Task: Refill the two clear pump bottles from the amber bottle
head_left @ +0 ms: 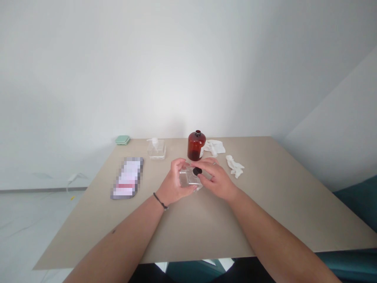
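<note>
My left hand is wrapped around a small clear bottle held just above the beige table. My right hand pinches the bottle's black cap with its fingertips. A black band sits on my left wrist. Just behind my hands stands an open amber bottle with a white label.
A clear pump dispenser stands at the back left, with a green case at the far corner. A pouch lies flat on the left. Two crumpled white tissues lie to the right of the amber bottle.
</note>
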The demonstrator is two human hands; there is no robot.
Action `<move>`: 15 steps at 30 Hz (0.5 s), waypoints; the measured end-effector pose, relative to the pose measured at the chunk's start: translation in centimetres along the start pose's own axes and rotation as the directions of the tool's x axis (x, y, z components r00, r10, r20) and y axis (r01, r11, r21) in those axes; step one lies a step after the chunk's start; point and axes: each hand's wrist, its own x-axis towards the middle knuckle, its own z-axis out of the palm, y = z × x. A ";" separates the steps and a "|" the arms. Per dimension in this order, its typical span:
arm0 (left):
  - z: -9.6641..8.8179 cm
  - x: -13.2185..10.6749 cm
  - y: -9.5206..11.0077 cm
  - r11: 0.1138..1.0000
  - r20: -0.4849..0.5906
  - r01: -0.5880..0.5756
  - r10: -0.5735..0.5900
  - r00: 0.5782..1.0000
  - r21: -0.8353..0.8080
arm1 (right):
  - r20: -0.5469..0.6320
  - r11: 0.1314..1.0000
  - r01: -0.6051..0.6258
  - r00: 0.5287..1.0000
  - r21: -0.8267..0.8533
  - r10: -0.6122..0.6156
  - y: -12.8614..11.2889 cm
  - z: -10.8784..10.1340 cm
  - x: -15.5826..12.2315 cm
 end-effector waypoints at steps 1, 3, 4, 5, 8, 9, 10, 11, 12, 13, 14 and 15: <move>0.0 0.0 0.0 1.000 0.005 -0.001 0.001 1.000 0.002 | 0.011 1.000 0.006 1.000 -0.004 -0.006 -0.1 0.0 0.0; -0.1 0.0 -0.1 1.000 0.014 -0.001 0.001 1.000 -0.007 | 0.027 1.000 0.000 1.000 -0.001 0.000 -0.1 -0.1 0.0; -0.1 0.0 -0.1 1.000 0.018 -0.001 0.001 1.000 -0.015 | 0.026 1.000 -0.013 1.000 0.003 0.013 -0.1 -0.1 0.0; -0.1 0.0 -0.1 1.000 0.022 -0.002 0.002 1.000 -0.023 | 0.020 0.999 -0.032 0.999 0.009 0.031 0.0 0.0 0.0; -0.2 0.1 0.0 0.999 0.026 -0.009 0.010 1.000 -0.031 | -0.020 0.991 -0.122 0.992 0.052 0.123 0.2 0.3 0.0; -0.2 0.1 0.0 0.999 0.029 -0.015 0.016 0.999 -0.029 | -0.032 0.983 -0.163 0.986 0.089 0.167 0.2 0.5 -0.1; -0.2 0.1 0.0 0.999 0.032 -0.021 0.021 0.999 -0.026 | -0.033 0.967 -0.207 0.976 0.145 0.214 0.2 0.8 -0.1; -0.2 0.0 0.0 0.999 0.031 -0.025 0.026 0.999 -0.020 | -0.026 0.943 -0.251 0.965 0.219 0.262 0.2 1.1 -0.1; -0.2 0.0 0.0 1.000 0.023 -0.029 0.029 0.999 -0.012 | -0.011 0.908 -0.287 0.952 0.304 0.305 0.2 1.4 -0.1; -0.2 0.0 0.0 1.000 0.010 -0.030 0.030 0.999 -0.004 | 0.007 0.867 -0.313 0.941 0.388 0.337 0.1 1.7 -0.1; -0.1 0.0 0.0 1.000 -0.005 -0.028 0.028 1.000 0.000 | 0.024 0.823 -0.326 0.934 0.465 0.356 0.1 2.1 -0.1; -0.1 0.0 0.0 1.000 -0.017 -0.025 0.025 1.000 -0.002 | 0.037 0.784 -0.328 0.930 0.527 0.365 0.1 2.4 -0.1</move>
